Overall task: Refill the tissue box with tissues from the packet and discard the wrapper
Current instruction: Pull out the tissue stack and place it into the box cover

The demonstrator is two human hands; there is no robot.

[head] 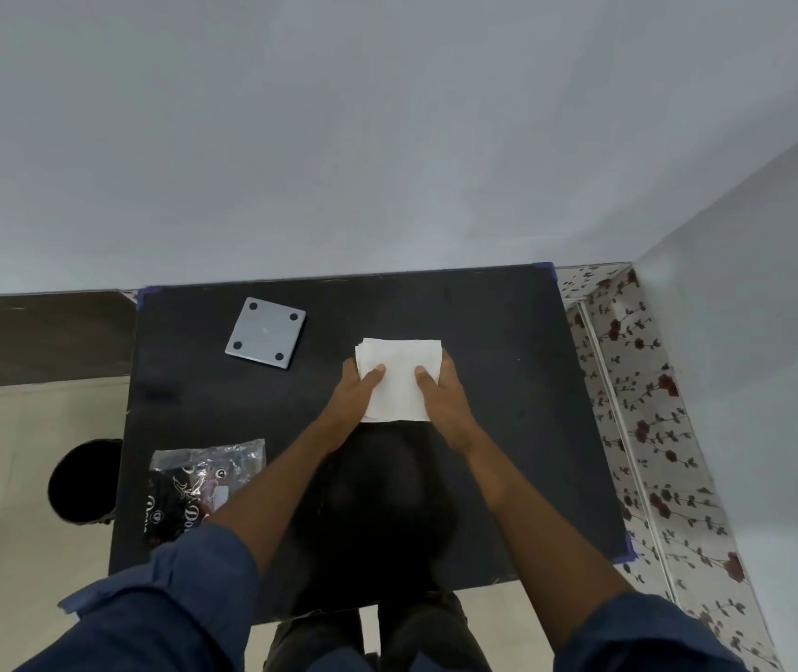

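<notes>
Squaring a tissue stack, both hands on it

Black table (508,380) fills centre. Empty wrapper (203,482) lies at 8 o'clock near the edge. Grey square plate (265,339) sits at 11 o'clock. White tissue stack (399,378) at centre: left hand (353,405) and right hand (443,402) clasp its sides, thumbs on top, fingers curled.

- A black worktop (508,429) with blue tape at its corners stands against a pale grey wall (387,138).
- A round black bin (82,482) sits on the beige floor (14,502) beside its left edge.
- Floral-patterned covering (653,429) runs along the right side.
</notes>
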